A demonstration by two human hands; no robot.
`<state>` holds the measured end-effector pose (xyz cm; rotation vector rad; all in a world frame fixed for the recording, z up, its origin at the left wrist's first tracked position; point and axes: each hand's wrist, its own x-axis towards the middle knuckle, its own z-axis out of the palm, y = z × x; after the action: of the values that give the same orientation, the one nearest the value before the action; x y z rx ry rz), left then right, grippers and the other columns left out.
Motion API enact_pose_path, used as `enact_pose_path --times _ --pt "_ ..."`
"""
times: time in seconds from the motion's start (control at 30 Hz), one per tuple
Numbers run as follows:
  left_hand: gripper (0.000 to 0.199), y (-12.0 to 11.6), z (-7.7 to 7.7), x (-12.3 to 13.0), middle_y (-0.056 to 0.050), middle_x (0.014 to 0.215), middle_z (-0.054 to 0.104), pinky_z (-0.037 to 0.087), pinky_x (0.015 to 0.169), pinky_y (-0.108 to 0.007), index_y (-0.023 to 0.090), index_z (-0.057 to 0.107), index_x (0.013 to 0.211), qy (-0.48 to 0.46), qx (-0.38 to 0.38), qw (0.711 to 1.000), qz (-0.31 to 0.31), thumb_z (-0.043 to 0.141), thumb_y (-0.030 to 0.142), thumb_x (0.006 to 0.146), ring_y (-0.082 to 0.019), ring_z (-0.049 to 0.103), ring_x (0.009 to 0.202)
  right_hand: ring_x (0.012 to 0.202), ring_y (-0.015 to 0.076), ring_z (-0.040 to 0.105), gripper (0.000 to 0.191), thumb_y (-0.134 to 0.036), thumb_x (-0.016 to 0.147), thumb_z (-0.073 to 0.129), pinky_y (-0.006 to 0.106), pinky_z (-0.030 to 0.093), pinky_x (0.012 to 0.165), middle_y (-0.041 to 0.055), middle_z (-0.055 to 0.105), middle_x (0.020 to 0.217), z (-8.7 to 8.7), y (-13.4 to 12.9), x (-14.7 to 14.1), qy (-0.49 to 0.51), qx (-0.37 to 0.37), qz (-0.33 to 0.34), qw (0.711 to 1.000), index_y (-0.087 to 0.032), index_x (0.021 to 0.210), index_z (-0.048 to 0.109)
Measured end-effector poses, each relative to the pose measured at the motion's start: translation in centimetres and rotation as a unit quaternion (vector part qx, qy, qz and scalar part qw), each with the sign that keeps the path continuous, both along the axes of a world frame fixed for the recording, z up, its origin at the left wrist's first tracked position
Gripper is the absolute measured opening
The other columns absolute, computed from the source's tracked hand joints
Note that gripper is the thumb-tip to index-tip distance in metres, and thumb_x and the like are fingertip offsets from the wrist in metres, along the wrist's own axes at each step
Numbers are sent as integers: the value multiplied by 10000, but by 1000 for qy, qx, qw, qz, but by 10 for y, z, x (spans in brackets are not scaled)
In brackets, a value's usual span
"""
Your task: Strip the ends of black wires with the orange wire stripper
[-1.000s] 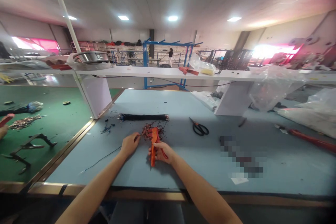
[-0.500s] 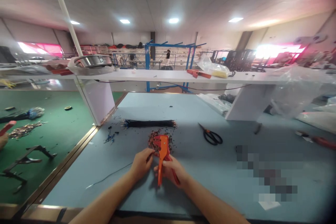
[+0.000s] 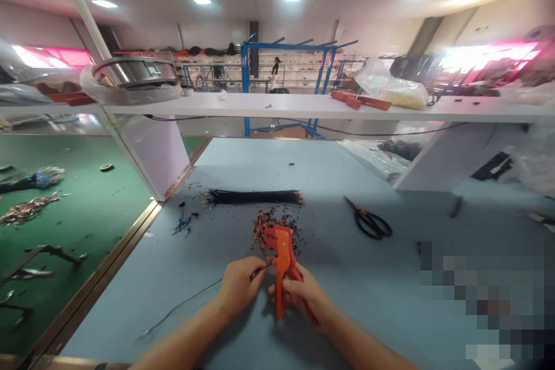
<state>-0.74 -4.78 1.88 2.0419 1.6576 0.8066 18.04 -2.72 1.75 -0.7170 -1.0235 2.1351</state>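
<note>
My right hand (image 3: 306, 295) is wrapped round the handles of an orange and red wire stripper (image 3: 282, 263), whose head points away from me. Beside it, my left hand (image 3: 243, 280) is closed in a pinch on a thin dark wire (image 3: 186, 303). The wire trails out to the left across the blue-grey table, and its near end at the stripper is hard to make out. Just beyond the tool's head lies a pile of small copper-coloured scraps (image 3: 264, 228). A bundle of black wires (image 3: 255, 197) lies crosswise behind the pile.
Black-handled scissors (image 3: 372, 224) lie right of the pile. Small blue-ended pieces (image 3: 182, 224) are on the left. A white shelf (image 3: 243, 105) spans the back, holding a metal bowl (image 3: 137, 72) and another orange tool (image 3: 359, 100). A green table (image 3: 99, 225) adjoins at left.
The view has tilted down and shifted a little, so the table's items appear moved. My hands keep their holds on the wire and the wire stripper, with a small gap now showing between them.
</note>
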Motion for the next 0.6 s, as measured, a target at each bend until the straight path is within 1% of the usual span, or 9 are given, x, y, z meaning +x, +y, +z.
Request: enact_pose_path --times 0.1,0.2,0.33,0.4,0.47,0.53,0.6 --pt "248 -1 7 0 -8 796 690 399 656 -209 217 677 861 -5 -26 1000 3 433 230 899 -125 600 693 749 224 661 691 -361 629 796 309 502 603 87 677 830 3 -3 1 -33 45 3 998 -159 1220 502" --pt "260 -2 11 0 -9 798 685 383 650 -213 213 668 869 7 -39 999 -13 412 236 907 -126 594 696 764 216 652 660 -368 609 808 291 493 596 83 670 881 8 -4 2 -50 87 -2 995 -169 1178 538" --pt "277 -4 13 -1 -18 796 675 357 634 -228 205 653 865 33 -60 998 -13 386 261 913 -137 587 701 758 215 653 643 -393 620 791 303 493 617 81 669 898 15 -3 3 -73 90 -2 993 -165 1169 545" --pt "261 -4 14 -1 -16 764 666 347 620 -233 206 649 849 42 -71 997 2 400 261 899 -136 577 676 763 215 656 645 -391 628 782 307 494 630 80 668 909 18 -4 3 -82 86 7 993 -165 1181 541" --pt "222 -5 14 -2 -16 708 646 340 608 -237 197 643 794 46 -78 996 17 440 252 866 -137 561 647 765 209 661 637 -368 638 776 308 497 647 75 663 946 20 -4 4 -79 84 23 993 -176 1196 535" --pt "167 -5 12 -1 -18 711 644 356 614 -237 186 643 809 13 -80 997 16 489 249 831 -136 554 645 770 204 665 617 -339 643 775 311 501 672 63 661 943 19 -5 4 -71 83 39 993 -183 1192 542" --pt "171 -7 10 1 -26 766 660 388 629 -230 173 643 873 -66 -92 994 2 504 262 827 -131 560 661 764 199 666 606 -331 634 781 307 501 677 54 662 914 17 -6 4 -64 81 48 993 -183 1175 553"
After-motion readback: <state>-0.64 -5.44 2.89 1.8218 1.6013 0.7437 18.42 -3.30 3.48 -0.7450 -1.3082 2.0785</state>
